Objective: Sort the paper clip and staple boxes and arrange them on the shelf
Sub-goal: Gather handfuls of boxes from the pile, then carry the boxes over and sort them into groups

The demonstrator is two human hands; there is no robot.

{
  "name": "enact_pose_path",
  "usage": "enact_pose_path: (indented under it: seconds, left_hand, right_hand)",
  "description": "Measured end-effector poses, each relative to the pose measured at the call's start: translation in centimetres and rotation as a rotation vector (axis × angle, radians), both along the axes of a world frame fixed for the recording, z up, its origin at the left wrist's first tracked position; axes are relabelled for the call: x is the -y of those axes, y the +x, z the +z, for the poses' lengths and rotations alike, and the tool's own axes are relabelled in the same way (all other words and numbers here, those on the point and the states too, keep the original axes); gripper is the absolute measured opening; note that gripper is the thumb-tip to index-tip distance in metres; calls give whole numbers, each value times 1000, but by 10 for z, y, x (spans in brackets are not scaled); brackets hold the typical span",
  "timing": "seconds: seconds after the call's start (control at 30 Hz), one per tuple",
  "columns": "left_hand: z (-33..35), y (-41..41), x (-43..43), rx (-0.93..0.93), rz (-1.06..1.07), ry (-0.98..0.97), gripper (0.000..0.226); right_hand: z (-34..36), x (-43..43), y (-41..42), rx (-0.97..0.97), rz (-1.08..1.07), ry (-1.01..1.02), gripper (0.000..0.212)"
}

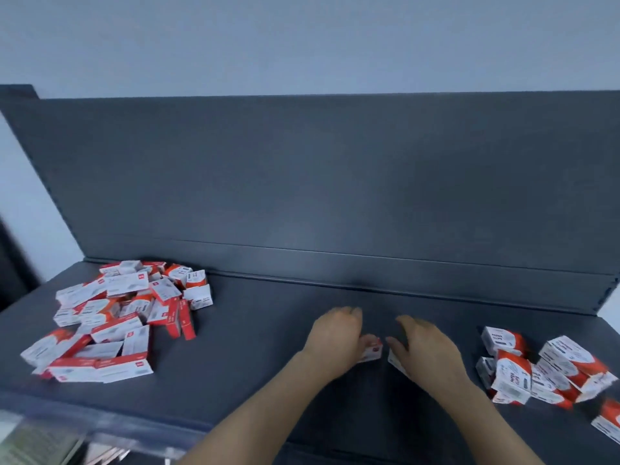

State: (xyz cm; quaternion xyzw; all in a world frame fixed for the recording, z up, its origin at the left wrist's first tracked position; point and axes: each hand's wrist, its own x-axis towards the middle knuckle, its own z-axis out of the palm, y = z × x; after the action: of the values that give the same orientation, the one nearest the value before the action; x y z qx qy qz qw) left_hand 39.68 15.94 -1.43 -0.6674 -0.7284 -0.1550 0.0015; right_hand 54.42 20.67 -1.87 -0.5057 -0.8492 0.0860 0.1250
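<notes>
On the dark shelf (255, 380), a jumbled pile of boxes (114, 317) fills the left of the frame, and a smaller heap of paper clip boxes (543, 367) sits at the right edge. At lower centre, the left hand (335, 337) grips a small box (371, 351); the right hand (426, 347) covers another box (396, 362), but whether it grips it cannot be told.

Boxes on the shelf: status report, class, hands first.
Left hand gripping a small box; right hand on another box. Mixed pile left, smaller group right. Shelf middle unobstructed.
</notes>
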Motion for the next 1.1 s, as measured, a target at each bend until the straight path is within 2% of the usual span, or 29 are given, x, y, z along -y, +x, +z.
enact_pose_path:
  seconds: [0.03,0.13,0.23,0.57,0.8,0.93,1.1]
  left_hand:
    - [4,-6,3,-22,18,83,51]
    - [22,-28,21,-19,88,8,67]
    - [31,-54,42,-80,195,47,70]
    - [39,-148,135,-3,411,72,73]
    - [29,-233,195,33,408,-72,92]
    - [18,-274,219,28,387,-137,91]
    - [2,-300,235,27,355,-205,90]
  right_hand:
    - [4,0,-5,-43,8,16,43]
    - [22,6,-28,-147,51,49,55]
    - [36,15,-55,-204,137,86,59]
    - [40,78,-167,-183,460,56,65]
    - [31,133,-254,-138,627,6,66]
    - [17,159,-295,-86,667,-38,72]
    - [1,182,-325,-67,686,-66,63]
